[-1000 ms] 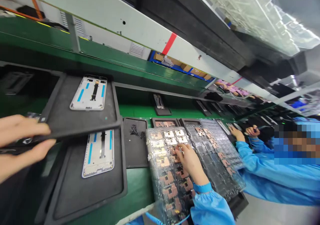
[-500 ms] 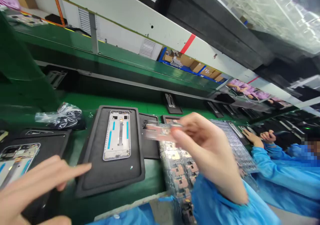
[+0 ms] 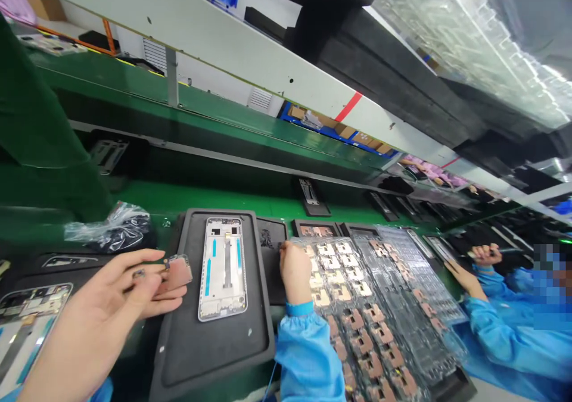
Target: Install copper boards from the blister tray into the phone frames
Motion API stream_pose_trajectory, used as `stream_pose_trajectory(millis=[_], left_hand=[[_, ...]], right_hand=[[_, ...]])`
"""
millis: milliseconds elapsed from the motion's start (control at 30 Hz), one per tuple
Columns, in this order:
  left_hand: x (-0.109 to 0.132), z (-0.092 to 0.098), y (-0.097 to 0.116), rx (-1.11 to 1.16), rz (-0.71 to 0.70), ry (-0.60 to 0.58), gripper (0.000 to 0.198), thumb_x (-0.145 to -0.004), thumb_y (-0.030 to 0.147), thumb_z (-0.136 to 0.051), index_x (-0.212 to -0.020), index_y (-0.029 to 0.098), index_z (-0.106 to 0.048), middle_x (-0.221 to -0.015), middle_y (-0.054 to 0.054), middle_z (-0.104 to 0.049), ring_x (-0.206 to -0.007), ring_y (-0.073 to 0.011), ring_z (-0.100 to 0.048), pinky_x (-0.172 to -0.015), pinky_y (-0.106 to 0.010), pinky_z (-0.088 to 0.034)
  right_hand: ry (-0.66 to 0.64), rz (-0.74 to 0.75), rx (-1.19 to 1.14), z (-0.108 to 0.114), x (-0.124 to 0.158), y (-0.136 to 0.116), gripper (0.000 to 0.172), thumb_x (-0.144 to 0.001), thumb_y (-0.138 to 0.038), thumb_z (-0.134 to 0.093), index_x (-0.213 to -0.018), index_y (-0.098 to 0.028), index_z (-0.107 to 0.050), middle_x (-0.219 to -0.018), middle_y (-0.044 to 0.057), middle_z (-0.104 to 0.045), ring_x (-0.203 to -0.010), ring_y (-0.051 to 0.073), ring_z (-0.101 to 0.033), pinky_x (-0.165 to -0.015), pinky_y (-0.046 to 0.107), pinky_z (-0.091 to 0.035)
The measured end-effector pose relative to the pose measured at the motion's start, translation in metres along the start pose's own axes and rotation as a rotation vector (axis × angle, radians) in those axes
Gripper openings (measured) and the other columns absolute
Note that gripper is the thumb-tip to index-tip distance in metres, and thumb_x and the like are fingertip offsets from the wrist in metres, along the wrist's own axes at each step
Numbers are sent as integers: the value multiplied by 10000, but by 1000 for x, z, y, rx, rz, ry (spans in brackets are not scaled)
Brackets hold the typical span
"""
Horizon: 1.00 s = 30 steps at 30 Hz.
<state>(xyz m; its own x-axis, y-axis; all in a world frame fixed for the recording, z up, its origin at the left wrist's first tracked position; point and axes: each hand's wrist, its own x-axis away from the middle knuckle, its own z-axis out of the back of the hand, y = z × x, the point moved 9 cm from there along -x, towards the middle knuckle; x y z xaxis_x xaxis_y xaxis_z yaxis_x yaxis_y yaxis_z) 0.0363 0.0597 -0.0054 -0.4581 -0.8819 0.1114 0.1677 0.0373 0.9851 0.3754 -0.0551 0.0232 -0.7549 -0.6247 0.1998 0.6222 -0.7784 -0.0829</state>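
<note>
My green bench (image 3: 201, 202) carries a wide black rubber tray (image 3: 179, 354), a narrower black tray (image 3: 271, 259) just beside it, a crumpled clear plastic bag (image 3: 109, 230) nearby, and stacked clear plastic trays (image 3: 402, 324) of copper-coloured plates (image 3: 357, 318).

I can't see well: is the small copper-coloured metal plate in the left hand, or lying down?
In the hand: the copper-coloured metal plate is pinched by the fingers of the left hand.

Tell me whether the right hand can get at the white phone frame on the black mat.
Likely yes: the right hand sits just past the raised rim of the black mat, and only that rim lies before the white phone frame.
</note>
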Motion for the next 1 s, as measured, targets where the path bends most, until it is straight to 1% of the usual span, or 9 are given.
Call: stream_pose_trajectory(millis=[67, 133, 200, 267, 400, 500, 633, 767, 1000], left_hand=[[2, -4, 9, 268, 133, 70, 573, -876, 569, -802, -1309, 294, -549, -1072, -55, -824, -1026, -335, -808, -851, -403, -719], [3, -14, 20, 357, 185, 57, 664, -802, 509, -901, -1293, 263, -528, -1004, -40, -814, -863, -260, -819, -797, -333, -713], [3, -23, 26, 377, 200, 3, 684, -799, 458, -910, -1290, 245, -485, -933, -29, -801, -760, -215, -800, -756, -303, -698], [3, -27, 27, 409, 223, -22, 641, -820, 383, -889, -1273, 239, -459, -893, -18, -790, -744, -196, -785, -748, -290, -677], [4, -25, 26, 479, 246, 6, 510, -864, 320, -823, -1225, 240, -471, -878, -2, -778, -703, -151, -747, -725, -256, -627], [6, -27, 25, 478, 255, -22, 530, -854, 359, -838, -1232, 236, -487, -905, -15, -780, -756, -178, -772, -759, -276, -641], [8, -26, 16, 424, 273, -20, 673, -812, 475, -885, -1312, 249, -495, -966, -41, -792, -881, -244, -804, -810, -310, -669], [12, -24, 15, 382, 303, 23, 733, -766, 531, -911, -1333, 275, -522, -974, -16, -802, -893, -214, -796, -804, -236, -652], [17, -22, 20, 306, 299, 71, 648, -808, 512, -857, -1319, 296, -522, -873, 35, -793, -824, -176, -791, -788, -175, -627]], right_hand=[[-21, -41, 97, -20, -11, 1, 224, -1033, -333, -693, -1176, -161, -705, -1194, 74, -730, -1055, 228, -724, -936, 449, -614], [-46, -55, 171, -35, -13, -2, 243, -1034, -346, -691, -1188, -157, -702, -1202, 80, -727, -1054, 229, -724, -927, 443, -617], [-68, -57, 228, -44, -13, -4, 247, -1039, -347, -685, -1206, -165, -696, -1193, 78, -728, -1039, 224, -728, -912, 430, -622], [-80, -46, 269, -50, -14, -5, 249, -1046, -349, -675, -1228, -180, -690, -1185, 74, -729, -1015, 215, -732, -890, 410, -627], [-77, -1, 317, -51, -17, -9, 225, -1052, -349, -666, -1209, -190, -694, -1142, 63, -735, -971, 200, -737, -853, 379, -632], [-54, 24, 336, -45, -15, -10, 251, -1051, -351, -668, -1231, -177, -683, -1125, 61, -736, -959, 202, -740, -844, 383, -634], [-47, 60, 340, -42, -16, -2, 273, -1047, -355, -673, -1253, -174, -678, -1153, 65, -733, -987, 212, -739, -869, 407, -633], [-60, 67, 327, -45, -25, 11, 272, -1049, -350, -670, -1252, -169, -682, -1170, 70, -733, -996, 213, -737, -885, 423, -633], [-36, 76, 291, -47, -25, 12, 228, -1053, -341, -664, -1195, -165, -698, -1124, 58, -741, -964, 202, -739, -865, 405, -635]])
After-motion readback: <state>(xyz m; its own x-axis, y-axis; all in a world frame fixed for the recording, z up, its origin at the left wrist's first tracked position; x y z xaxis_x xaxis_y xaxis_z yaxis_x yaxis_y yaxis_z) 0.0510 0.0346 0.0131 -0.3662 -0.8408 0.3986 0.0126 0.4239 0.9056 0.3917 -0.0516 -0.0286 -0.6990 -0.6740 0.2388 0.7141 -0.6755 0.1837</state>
